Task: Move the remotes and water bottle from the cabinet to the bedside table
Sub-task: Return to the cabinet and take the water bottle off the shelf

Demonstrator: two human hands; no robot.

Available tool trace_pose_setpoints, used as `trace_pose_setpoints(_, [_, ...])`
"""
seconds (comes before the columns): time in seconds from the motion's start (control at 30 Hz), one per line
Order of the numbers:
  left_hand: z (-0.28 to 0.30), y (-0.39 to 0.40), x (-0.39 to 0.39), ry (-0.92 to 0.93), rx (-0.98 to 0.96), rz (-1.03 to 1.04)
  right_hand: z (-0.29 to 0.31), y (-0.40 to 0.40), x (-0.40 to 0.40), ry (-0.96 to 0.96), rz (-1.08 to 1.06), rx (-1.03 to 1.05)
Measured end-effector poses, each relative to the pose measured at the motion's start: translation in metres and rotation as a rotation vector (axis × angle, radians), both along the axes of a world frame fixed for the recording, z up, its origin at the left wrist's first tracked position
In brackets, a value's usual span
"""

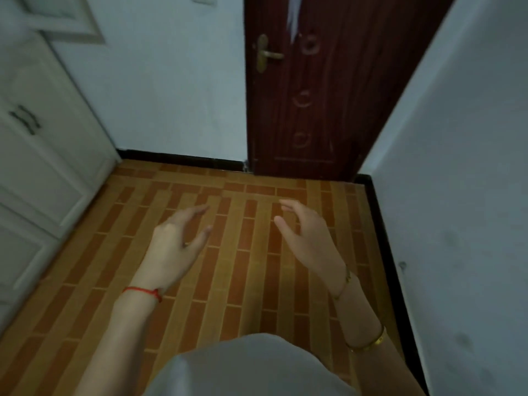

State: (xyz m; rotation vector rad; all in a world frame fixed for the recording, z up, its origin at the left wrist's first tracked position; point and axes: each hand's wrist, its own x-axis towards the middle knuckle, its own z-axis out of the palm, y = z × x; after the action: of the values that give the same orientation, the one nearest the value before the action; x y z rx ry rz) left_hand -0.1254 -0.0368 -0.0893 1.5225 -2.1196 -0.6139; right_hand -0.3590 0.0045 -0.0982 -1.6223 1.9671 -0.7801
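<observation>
- Our left hand (174,241) and right hand (307,238) hang in front of us over the floor (257,281), fingers loosely spread and slightly curled, and neither has hold of anything.
- We see no remotes and no water bottle anywhere; the white cabinet (48,155) stands at nine o'clock with its doors closed, so whether the things sit on or in it we cannot tell (the bedside table is out of sight too).
- The main risk, as we judge it, is losing our bearings: we face the dark door (337,90) at twelve o'clock, not the cabinet, and must turn before reaching.
- Carrying several things at once could make one slip; a smooth bottle and slick plastic remotes would likely drop hard on these tiles.
- The floor is glossy tile in narrow orange and tan strips, with a black skirting along the wall.
- The door is reddish wood with carved rings and a brass lever handle (265,54).
- The cabinet has panelled fronts and small dark metal pulls (24,120).
- A red string bracelet (144,292) circles our left wrist, gold bands (368,341) our right.
</observation>
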Motion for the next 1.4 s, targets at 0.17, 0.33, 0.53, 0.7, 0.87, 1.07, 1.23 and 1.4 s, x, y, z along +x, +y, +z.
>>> trace_pose_setpoints(0.17, [0.003, -0.043, 0.038, 0.01, -0.012, 0.113, 0.003, -0.067, 0.034, 0.002, 0.146, 0.001])
trace_pose_setpoints(0.33, [-0.009, -0.078, 0.071, 0.005, 0.01, 0.24, -0.01, -0.134, 0.058, -0.005, 0.269, 0.049])
trace_pose_setpoints(0.53, [-0.02, -0.141, 0.097, -0.05, 0.028, 0.379, -0.029, -0.231, 0.083, -0.029, 0.411, 0.071])
trace_pose_setpoints(0.7, [-0.009, -0.221, 0.117, -0.052, 0.017, 0.493, -0.022, -0.338, 0.109, -0.044, 0.524, 0.026])
trace_pose_setpoints(0.87, [0.009, -0.315, 0.134, -0.04, -0.018, 0.579, -0.002, -0.455, 0.138, -0.039, 0.615, -0.057])
trace_pose_setpoints(1.07, [0.016, -0.395, 0.16, -0.007, -0.027, 0.691, 0.002, -0.565, 0.183, -0.042, 0.718, -0.06])
trace_pose_setpoints(1.23, [0.006, -0.452, 0.19, -0.009, 0.006, 0.747, -0.012, -0.633, 0.222, -0.02, 0.791, -0.016])
trace_pose_setpoints(1.4, [-0.009, -0.519, 0.229, -0.002, 0.027, 0.772, -0.032, -0.702, 0.265, -0.036, 0.813, 0.01])
